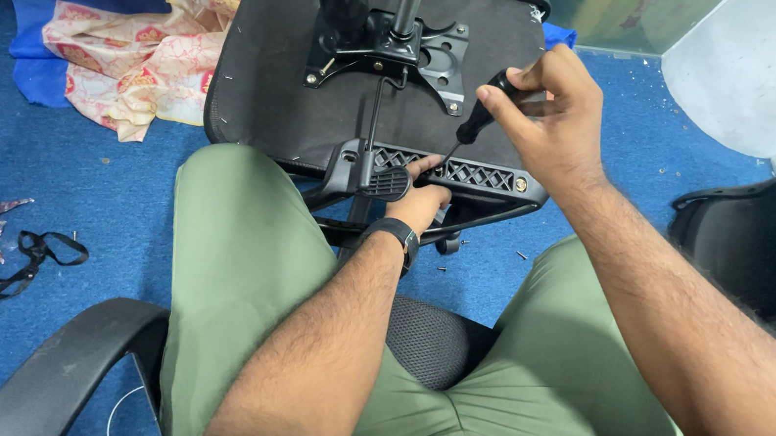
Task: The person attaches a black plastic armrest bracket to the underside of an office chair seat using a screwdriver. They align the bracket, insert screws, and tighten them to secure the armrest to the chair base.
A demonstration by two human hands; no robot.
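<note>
Gripping a black-handled screwdriver (482,113), the right hand (548,119) sets its tip on the upturned chair seat (269,65); the left hand (420,197) clasps the armrest bracket (458,172). Patterned cloth (142,50) lies beside, on blue carpet (77,180).

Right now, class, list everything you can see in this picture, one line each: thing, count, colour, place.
upturned chair seat: one, black, on the floor ahead of the knees
metal mounting plate: one, black, middle of the seat underside
armrest bracket: one, black, along the seat's near edge
screwdriver: one, black handle, tip down at the bracket
patterned cloth: one, cream and red, upper left
strap: one, black, on the carpet at left
carpet: blue, the floor
wristwatch: one, black, left wrist
trousers: olive green
left hand: steadies the bracket
right hand: grips the screwdriver
</note>
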